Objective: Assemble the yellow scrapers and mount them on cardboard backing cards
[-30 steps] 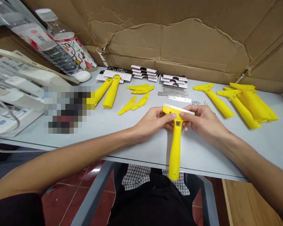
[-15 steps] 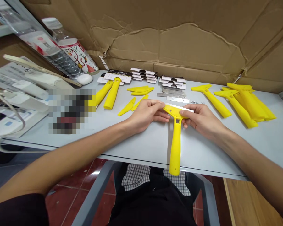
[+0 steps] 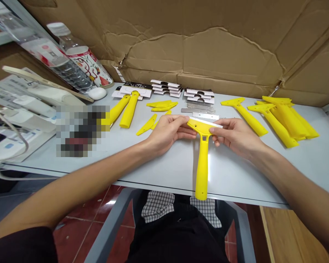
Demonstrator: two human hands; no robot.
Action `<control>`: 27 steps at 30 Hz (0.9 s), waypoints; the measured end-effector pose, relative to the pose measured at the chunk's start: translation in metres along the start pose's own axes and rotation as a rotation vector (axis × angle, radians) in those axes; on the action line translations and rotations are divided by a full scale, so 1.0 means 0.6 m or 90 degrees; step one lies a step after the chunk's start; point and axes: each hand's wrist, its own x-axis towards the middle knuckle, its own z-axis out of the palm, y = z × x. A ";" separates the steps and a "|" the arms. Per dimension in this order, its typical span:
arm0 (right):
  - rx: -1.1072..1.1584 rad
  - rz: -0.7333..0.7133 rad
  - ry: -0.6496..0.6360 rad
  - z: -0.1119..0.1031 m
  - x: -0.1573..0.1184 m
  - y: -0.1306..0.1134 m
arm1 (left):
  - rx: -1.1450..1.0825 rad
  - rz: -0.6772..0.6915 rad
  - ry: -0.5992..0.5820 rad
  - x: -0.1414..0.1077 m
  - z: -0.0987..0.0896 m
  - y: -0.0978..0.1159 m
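A yellow plastic scraper (image 3: 202, 160) is held between both hands, its handle pointing toward me past the table's front edge. My left hand (image 3: 171, 131) pinches the left end of its wide head. At the right end, my right hand (image 3: 233, 137) grips the head with the thumb on top. A metal blade (image 3: 205, 121) runs along the head's far edge, between the hands. Just beyond lie flat metal blades (image 3: 199, 108) in a small pile. Loose yellow cover pieces (image 3: 147, 125) rest left of the blades, partly hidden by my left hand.
Yellow scraper handles (image 3: 293, 118) are heaped at the right. Folded cards (image 3: 166, 88) and finished-looking scrapers (image 3: 129, 109) sit at the back left. Plastic bottles (image 3: 90, 65) stand at the far left, near white boxes (image 3: 19, 128). A cardboard sheet (image 3: 203, 47) walls off the back.
The scraper has shifted very slightly up and left in view, along with both hands. The small screw seen on its head earlier now looks like a dark hole. Both grips remain.
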 end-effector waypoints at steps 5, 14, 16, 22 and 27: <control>-0.012 0.002 -0.009 0.000 -0.002 0.000 | -0.009 -0.063 -0.052 -0.002 0.001 -0.008; -0.025 0.006 -0.020 0.000 -0.001 -0.001 | 0.024 -0.070 -0.045 0.000 -0.001 -0.005; -0.023 0.006 -0.021 -0.001 -0.001 0.001 | 0.033 -0.065 -0.048 -0.001 -0.002 -0.005; -0.023 -0.001 -0.031 -0.004 -0.001 0.003 | 0.053 -0.045 -0.050 -0.005 -0.001 -0.003; -0.023 -0.011 -0.033 -0.004 -0.002 0.000 | 0.068 -0.023 -0.059 -0.010 0.001 0.001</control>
